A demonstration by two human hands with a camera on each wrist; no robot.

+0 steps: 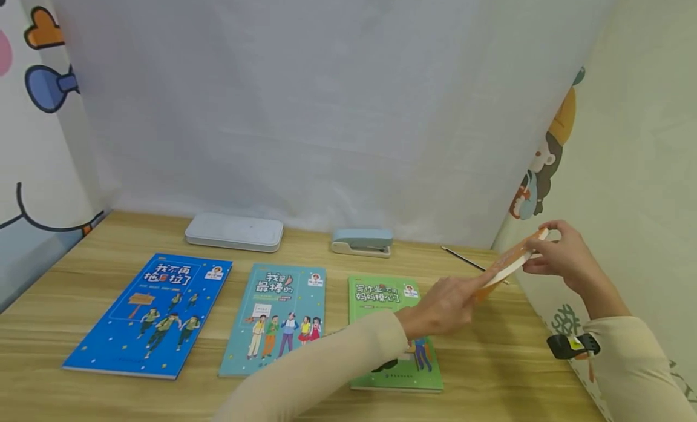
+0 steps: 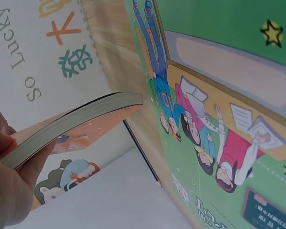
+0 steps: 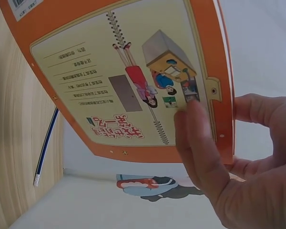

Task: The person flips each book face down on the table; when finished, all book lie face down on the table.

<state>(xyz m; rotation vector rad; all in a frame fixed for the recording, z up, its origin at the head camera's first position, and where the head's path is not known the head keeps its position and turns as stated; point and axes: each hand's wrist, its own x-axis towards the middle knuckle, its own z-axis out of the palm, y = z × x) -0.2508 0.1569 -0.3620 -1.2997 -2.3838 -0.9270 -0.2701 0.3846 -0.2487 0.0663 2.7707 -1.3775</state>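
An orange book (image 1: 506,263) is held tilted above the right end of the table, gripped by both hands. My left hand (image 1: 443,307) reaches across and pinches its near left edge; in the left wrist view the thumb and fingers close on the pages at one corner. My right hand (image 1: 563,255) grips the far right edge, and the right wrist view shows the orange book's back cover (image 3: 119,90) with fingers on it. Below the left forearm lies a green book (image 1: 392,361), partly covered by that arm. A pencil (image 1: 463,258) lies behind the orange book.
To the left on the wooden table (image 1: 201,398) lie a teal book (image 1: 283,319) and a blue book (image 1: 152,319). Along the back stand a pale pencil case (image 1: 234,232) and a stapler (image 1: 362,241). A white curtain (image 1: 299,107) hangs behind, and a patterned wall borders the right.
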